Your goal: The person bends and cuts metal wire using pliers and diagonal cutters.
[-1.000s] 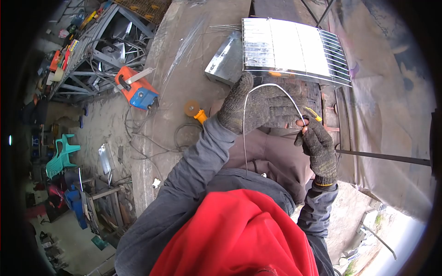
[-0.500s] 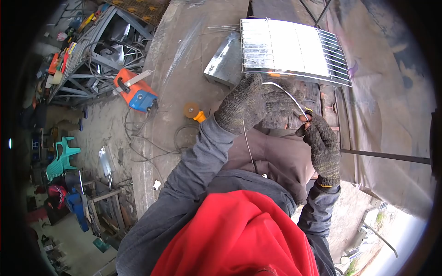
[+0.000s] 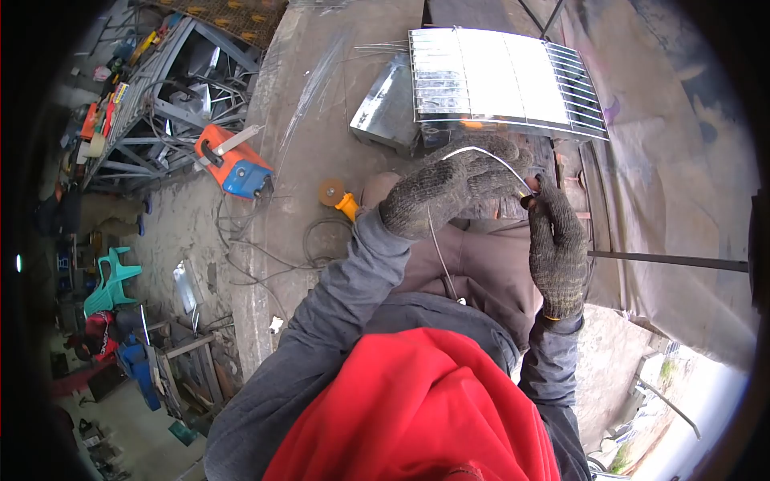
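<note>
Above the lap, right fingers pinch a bent wire; left fingers extend, thumb clamping it.

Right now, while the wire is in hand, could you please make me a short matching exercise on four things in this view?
Column one
1. Wire
2. Boxy machine
3. Plastic chair
4. Grinder

Column two
A. Green, off toward the left edge of the view
B. Yellow body with a round brownish disc
C. Bent in a curve, pinched at the fingertips of the right hand
D. Orange and blue

Right pairs
1-C, 2-D, 3-A, 4-B
</note>
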Tool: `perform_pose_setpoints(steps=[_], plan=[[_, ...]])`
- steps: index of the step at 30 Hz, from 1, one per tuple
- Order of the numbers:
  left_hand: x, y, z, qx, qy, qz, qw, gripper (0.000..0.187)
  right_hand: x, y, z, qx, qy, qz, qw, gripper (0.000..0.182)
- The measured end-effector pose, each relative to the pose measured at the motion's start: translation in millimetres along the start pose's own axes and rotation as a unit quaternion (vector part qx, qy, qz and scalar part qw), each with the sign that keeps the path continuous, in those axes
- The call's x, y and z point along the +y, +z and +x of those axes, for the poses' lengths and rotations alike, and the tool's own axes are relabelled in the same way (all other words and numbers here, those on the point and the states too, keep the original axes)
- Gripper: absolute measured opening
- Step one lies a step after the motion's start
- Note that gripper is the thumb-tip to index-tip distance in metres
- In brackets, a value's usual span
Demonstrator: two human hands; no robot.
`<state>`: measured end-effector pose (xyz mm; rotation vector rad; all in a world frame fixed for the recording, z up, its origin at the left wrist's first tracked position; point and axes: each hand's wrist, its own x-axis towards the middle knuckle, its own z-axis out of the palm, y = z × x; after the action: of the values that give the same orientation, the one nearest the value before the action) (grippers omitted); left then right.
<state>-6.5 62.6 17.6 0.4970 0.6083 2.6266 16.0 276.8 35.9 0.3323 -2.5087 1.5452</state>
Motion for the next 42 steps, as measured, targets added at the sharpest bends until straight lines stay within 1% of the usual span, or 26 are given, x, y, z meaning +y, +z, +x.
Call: perform_pose_setpoints(steps=[2, 4, 6, 8, 12, 14, 16, 18, 19, 20, 21, 23, 24, 25, 26, 27, 29, 31, 33, 35, 36, 37, 38, 39, 40, 42], plan=[[-6, 0, 2, 0.051, 0.027, 0.094, 0.994, 0.051, 0, 0, 1, 0.005, 0.006, 0.057, 0.998, 0.027], [-9, -4, 8, 0.03, 0.058, 0.106, 0.992, 0.045, 6, 0, 0, -0.005, -0.041, -0.015, 0.999, 0.03], [-11, -8, 7, 0.011, 0.091, 0.117, 0.989, 0.04, 1, 1, -1, -0.001, -0.043, -0.004, 0.999, 0.031], [-10, -11, 5, 0.079, 0.086, 0.173, 0.978, 0.035, -2, 4, -2, 0.001, -0.048, 0.008, 0.999, 0.031], [-5, 7, 13, 0.077, 0.097, 0.206, 0.971, 0.031, -1, 12, -12, 0.013, 0.026, 0.057, 0.998, 0.03], [-3, 4, 13, 0.067, 0.066, 0.172, 0.981, 0.046, -2, 13, -12, 0.017, 0.045, 0.079, 0.996, 0.03], [2, -4, 14, 0.061, 0.052, 0.178, 0.981, 0.049, -2, 12, -13, -0.008, 0.035, 0.078, 0.996, 0.031], [3, -1, 17, 0.052, 0.037, 0.186, 0.981, 0.052, 8, 15, -13, 0.012, 0.012, 0.034, 0.999, 0.03], [5, 7, 19, 0.078, 0.048, 0.122, 0.988, 0.053, 10, 17, -12, 0.031, -0.013, -0.008, 0.999, 0.029], [6, 12, 20, 0.104, 0.059, 0.057, 0.991, 0.055, 9, 11, -10, 0.023, 0.0, 0.016, 1.0, 0.03], [8, 7, 17, 0.103, 0.058, 0.057, 0.991, 0.055, 7, 5, -4, 0.024, 0.0, 0.016, 1.0, 0.03], [16, -10, 10, 0.023, -0.088, -0.063, 0.994, 0.048, 11, -11, 9, 0.032, -0.136, -0.138, 0.981, 0.032], [16, -8, 8, 0.021, -0.091, -0.063, 0.994, 0.048, 11, -16, 13, 0.033, -0.16, -0.166, 0.973, 0.034], [13, -2, 3, 0.084, -0.06, 0.165, 0.981, 0.044, 9, -20, 16, 0.036, -0.156, -0.167, 0.973, 0.034], [12, 0, 0, 0.139, -0.025, 0.384, 0.913, 0.039, 4, -24, 20, 0.018, -0.155, -0.2, 0.967, 0.036], [12, -1, -1, 0.137, -0.029, 0.383, 0.913, 0.039, 1, -27, 23, 0.0, -0.154, -0.231, 0.961, 0.039], [11, -6, -2, 0.142, -0.096, 0.291, 0.941, 0.035, -1, -29, 32, 0.006, -0.179, -0.262, 0.948, 0.04], [9, 4, -4, 0.161, -0.092, 0.328, 0.926, 0.034, -2, -30, 37, 0.012, -0.237, -0.32, 0.917, 0.042], [4, 5, -6, 0.179, -0.087, 0.365, 0.909, 0.033, -4, -28, 37, -0.007, -0.214, -0.344, 0.914, 0.038], [-9, -6, -8, 0.193, -0.043, 0.064, 0.978, 0.04, -6, -21, 37, -0.005, -0.246, -0.278, 0.929, 0.036], [-9, -5, -6, 0.193, -0.044, 0.064, 0.978, 0.04, -23, -17, 33, -0.054, -0.208, -0.263, 0.941, 0.055], [-9, -3, -4, 0.17, -0.049, 0.0, 0.984, 0.04, -28, -10, 28, -0.054, -0.207, -0.263, 0.941, 0.055], [-9, -2, -1, 0.146, -0.054, -0.063, 0.986, 0.041, -30, -4, 23, -0.067, -0.214, -0.257, 0.94, 0.07], [-13, -4, -1, 0.145, -0.054, -0.063, 0.986, 0.041, -30, 1, 19, -0.08, -0.22, -0.251, 0.939, 0.085], [-18, -9, -2, 0.138, -0.022, -0.058, 0.988, 0.04, -28, 6, 16, -0.079, -0.219, -0.252, 0.939, 0.085], [-25, -14, -3, 0.131, 0.008, -0.051, 0.99, 0.039, -22, 16, 10, -0.099, -0.207, -0.308, 0.923, 0.102]])
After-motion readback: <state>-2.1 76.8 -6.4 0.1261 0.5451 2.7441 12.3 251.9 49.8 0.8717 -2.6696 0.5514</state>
